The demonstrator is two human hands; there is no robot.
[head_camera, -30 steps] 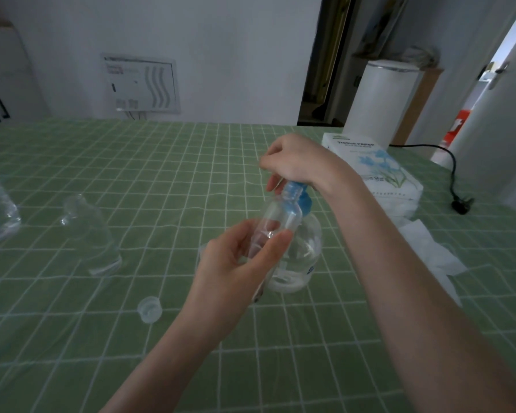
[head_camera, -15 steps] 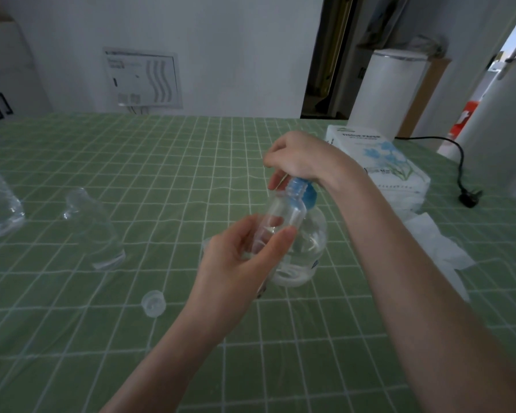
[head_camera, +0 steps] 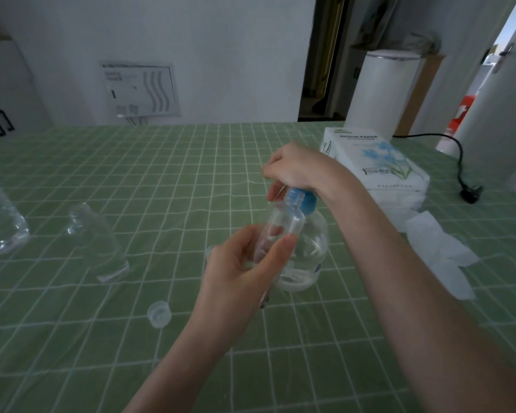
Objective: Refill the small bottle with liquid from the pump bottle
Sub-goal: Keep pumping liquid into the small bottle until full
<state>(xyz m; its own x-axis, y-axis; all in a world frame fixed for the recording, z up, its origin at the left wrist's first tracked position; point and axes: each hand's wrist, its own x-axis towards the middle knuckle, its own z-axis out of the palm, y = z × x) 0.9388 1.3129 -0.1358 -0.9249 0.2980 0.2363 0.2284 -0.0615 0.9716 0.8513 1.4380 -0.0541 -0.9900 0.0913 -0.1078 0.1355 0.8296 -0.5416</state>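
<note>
My left hand (head_camera: 239, 272) grips a small clear bottle (head_camera: 283, 226), tilted with its open neck up against the blue pump head. The round clear pump bottle (head_camera: 310, 248) with a blue pump top (head_camera: 303, 199) stands on the green checked tablecloth (head_camera: 161, 180) just behind it. My right hand (head_camera: 298, 166) rests on top of the pump, fingers curled over it. A small clear cap (head_camera: 159, 313) lies on the cloth to the left of my left wrist.
A clear empty bottle (head_camera: 97, 242) stands at the left and a larger clear bottle (head_camera: 0, 222) at the left edge. A tissue paper pack (head_camera: 373, 159) and crumpled tissue (head_camera: 441, 251) lie to the right. A black cable and plug (head_camera: 470, 193) lie at the far right.
Both hands and the bottles stay in the same pose; only the camera view has shifted slightly.
</note>
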